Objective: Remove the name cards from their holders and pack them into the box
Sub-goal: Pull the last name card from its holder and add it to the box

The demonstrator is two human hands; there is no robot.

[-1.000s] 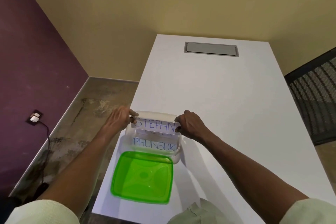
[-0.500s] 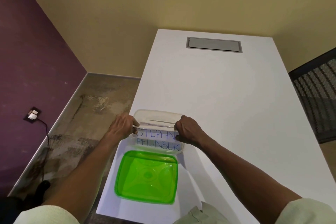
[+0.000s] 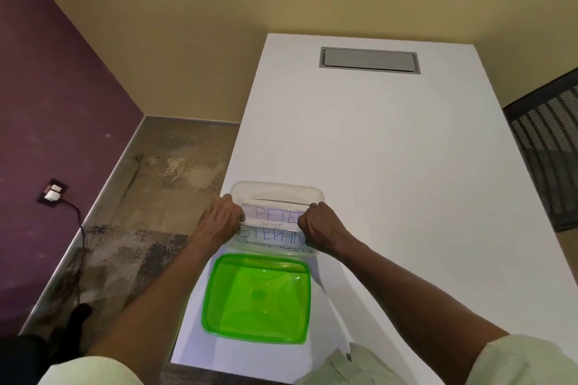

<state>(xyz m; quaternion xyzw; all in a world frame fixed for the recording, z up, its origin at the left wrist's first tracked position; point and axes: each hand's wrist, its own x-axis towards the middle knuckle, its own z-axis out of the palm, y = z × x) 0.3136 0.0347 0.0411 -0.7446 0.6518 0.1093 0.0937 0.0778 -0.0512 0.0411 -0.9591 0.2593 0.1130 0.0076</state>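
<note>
a: what is at the left of the box (image 3: 276, 194)?
b: the floor, a purple wall and a socket (image 3: 52, 191) with a black cable. nearer to the box, the left hand (image 3: 220, 220) is at its left wall. the fingers are curled on the left end of the "stephn" card (image 3: 271, 235), so i think it pinches the card, but the fingertips are hidden.

a: and inside the box?
b: three cards stand there, one behind the other. the "peter" card (image 3: 276, 213) is the far one, the "stephn" card is in the middle, and a third card (image 3: 275, 247) is the near one; i cannot read it through the wall.

a: at the right of the box?
b: the right hand (image 3: 319, 223) curls on the right end of the same "stephn" card. further right is the bare table (image 3: 391, 166), and past its edge a black mesh chair (image 3: 550, 150).

a: in front of the box?
b: the green lid (image 3: 257, 298) lies flat on the table, just beside the near wall.
</note>
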